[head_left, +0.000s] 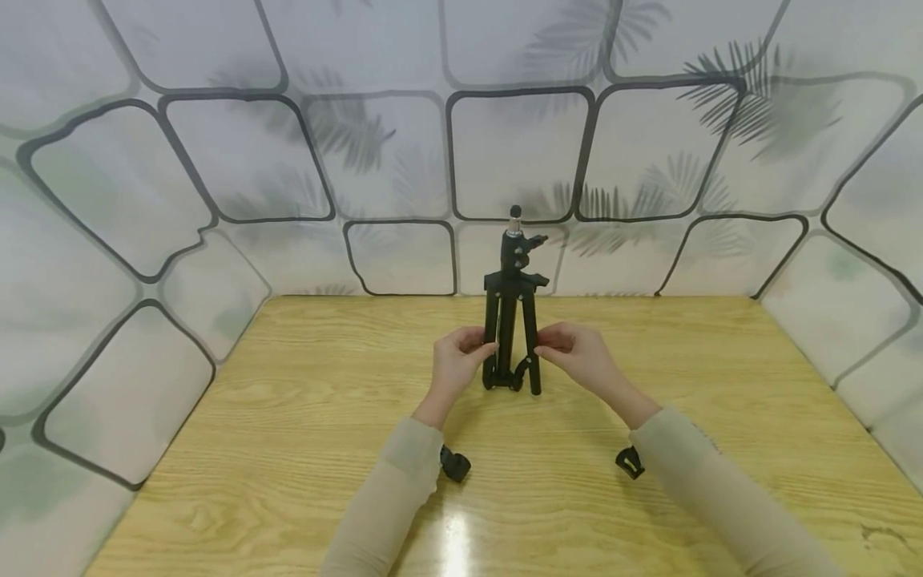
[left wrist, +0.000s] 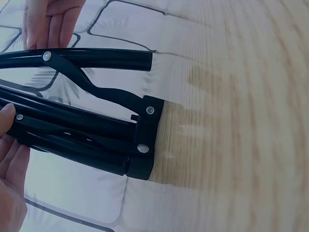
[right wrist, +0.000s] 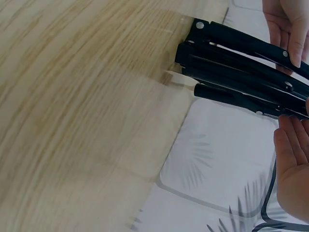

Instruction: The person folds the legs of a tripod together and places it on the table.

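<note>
Between the pinching fingertips (head_left: pixel 490 350) stands a black tubular-legged tripod (head_left: pixel 508 311), nearly folded; left hand (head_left: pixel 454 362) and right hand (head_left: pixel 582 354) each grip an outer leg (head_left: pixel 530 320). Uneven pulling could topple it onto the yellowish wood-grain table (head_left: pixel 324 385), its base being narrow.

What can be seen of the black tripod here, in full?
The tripod is black and glossy, metal by its look, with silver rivets, side knobs and a silvery, black-tipped top. It is upright over the wood-grained table, legs nearly folded, one angled slightly outward. The left grip and right grip each pinch a leg. Whether it touches the table is unclear.
</note>
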